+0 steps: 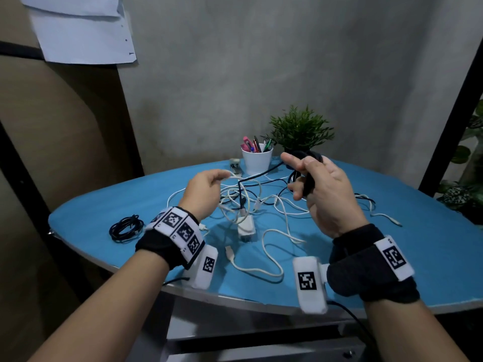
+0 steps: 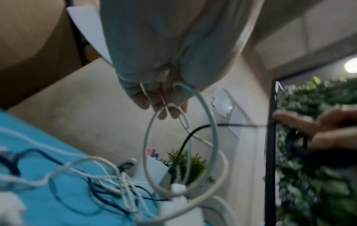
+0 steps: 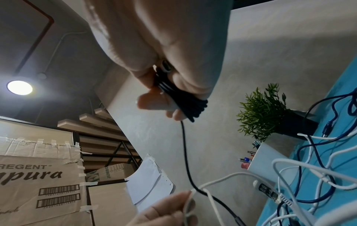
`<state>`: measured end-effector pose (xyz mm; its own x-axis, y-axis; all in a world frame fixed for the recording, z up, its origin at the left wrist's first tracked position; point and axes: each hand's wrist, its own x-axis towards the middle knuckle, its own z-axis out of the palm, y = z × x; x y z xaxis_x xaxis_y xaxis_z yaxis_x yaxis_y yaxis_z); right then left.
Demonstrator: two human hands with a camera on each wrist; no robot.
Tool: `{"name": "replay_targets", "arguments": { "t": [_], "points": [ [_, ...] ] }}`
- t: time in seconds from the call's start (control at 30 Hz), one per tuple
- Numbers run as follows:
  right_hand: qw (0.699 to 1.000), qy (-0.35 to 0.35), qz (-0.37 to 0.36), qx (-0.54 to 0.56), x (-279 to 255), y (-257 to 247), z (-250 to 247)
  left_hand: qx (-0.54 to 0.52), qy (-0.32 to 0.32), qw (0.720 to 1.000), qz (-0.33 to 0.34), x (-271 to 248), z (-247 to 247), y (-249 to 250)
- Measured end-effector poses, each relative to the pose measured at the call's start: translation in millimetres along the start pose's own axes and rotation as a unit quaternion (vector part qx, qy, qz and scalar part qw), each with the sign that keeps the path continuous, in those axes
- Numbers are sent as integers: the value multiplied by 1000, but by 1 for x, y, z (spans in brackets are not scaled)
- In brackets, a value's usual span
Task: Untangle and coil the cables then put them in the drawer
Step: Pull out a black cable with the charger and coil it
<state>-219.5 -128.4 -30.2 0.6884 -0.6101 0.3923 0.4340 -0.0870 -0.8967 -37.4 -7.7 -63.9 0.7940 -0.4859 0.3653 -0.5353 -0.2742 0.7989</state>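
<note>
A tangle of white and dark cables (image 1: 251, 202) lies mid-table on the blue tabletop (image 1: 431, 257), with a white charger block (image 1: 247, 226) in it. My left hand (image 1: 222, 178) pinches a white cable (image 2: 210, 122) and lifts a loop of it off the pile. My right hand (image 1: 303, 176) is raised above the table and grips a black cable coil (image 3: 185, 100) wound around its fingers. A free black strand (image 3: 185, 152) runs from that coil down past my left hand into the tangle. A separate coiled black cable (image 1: 126, 227) lies at the table's left.
A white cup of pens (image 1: 257, 159), a small potted plant (image 1: 300, 129) and a stapler (image 1: 235, 163) stand at the back of the table. Loose white cable ends (image 1: 261, 267) trail toward the near edge. Cardboard boxes (image 3: 38, 183) stand off to the left.
</note>
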Motion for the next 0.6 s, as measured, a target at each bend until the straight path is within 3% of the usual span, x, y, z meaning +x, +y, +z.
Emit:
{"name": "replay_targets", "arguments": {
  "t": [0.07, 0.17, 0.3, 0.4, 0.6],
  "points": [
    [1000, -13, -3, -8, -1, 0, 1, 138, -13, 990, 10, 0, -2, -4],
    [1000, -19, 4, -3, -1, 1, 1, 309, -72, 948, 35, -5, -2, -5],
    [999, -17, 21, 17, -2, 7, 5, 181, -107, 971, 118, -22, -2, 9],
    [997, 4, 26, 72, -2, 5, 8, 79, -136, 980, 121, -30, 0, 18],
    [951, 41, 14, 306, 2, -12, 1, 195, -85, 966, 144, -22, 2, 4]
  ]
}}
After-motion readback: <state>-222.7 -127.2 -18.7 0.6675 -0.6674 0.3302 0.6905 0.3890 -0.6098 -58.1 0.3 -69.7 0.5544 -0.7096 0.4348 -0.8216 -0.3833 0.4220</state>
